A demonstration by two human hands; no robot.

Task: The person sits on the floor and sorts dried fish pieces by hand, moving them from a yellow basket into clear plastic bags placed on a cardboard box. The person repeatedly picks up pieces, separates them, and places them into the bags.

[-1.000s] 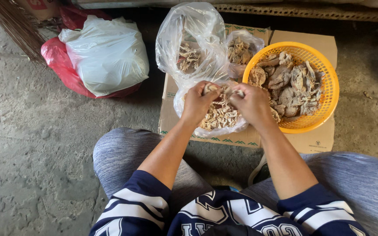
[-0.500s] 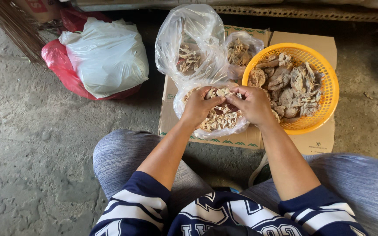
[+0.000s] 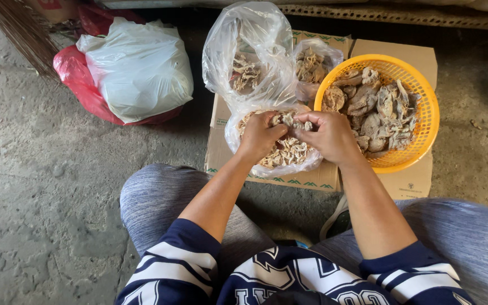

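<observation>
Both hands low over the open clear plastic bag (image 3: 272, 161), meeting at its mouth. Left hand (image 3: 260, 137) curled shut, thumb and fingertips pinched on one end of a pale, shredded mushroom piece (image 3: 289, 120). Right hand (image 3: 329, 135) closed on the other end, knuckles up, wrist angled in from the basket side. Piece stretched between the two grips, long axis roughly left to right, sitting just above the heap of torn strips (image 3: 286, 151) filling the bag. Neither hand nearer than the other: each already on it, thumbs almost touching.

Textures: strips dry-looking, frilled, cream to tan, ragged at the edges. Bag film thin, crinkled, glossy, slumped around its load, upper half standing loose behind the hands. Just to the right, a round orange plastic basket (image 3: 425, 141), latticed wall, piled with larger whole mushroom clusters (image 3: 377, 107), greyer and folded. All of it resting on flattened brown cardboard (image 3: 408, 181) over rough grey concrete floor (image 3: 46, 186). Off to the left, well apart, a knotted white plastic bag (image 3: 139, 70) lying on a red one (image 3: 74, 79).
</observation>
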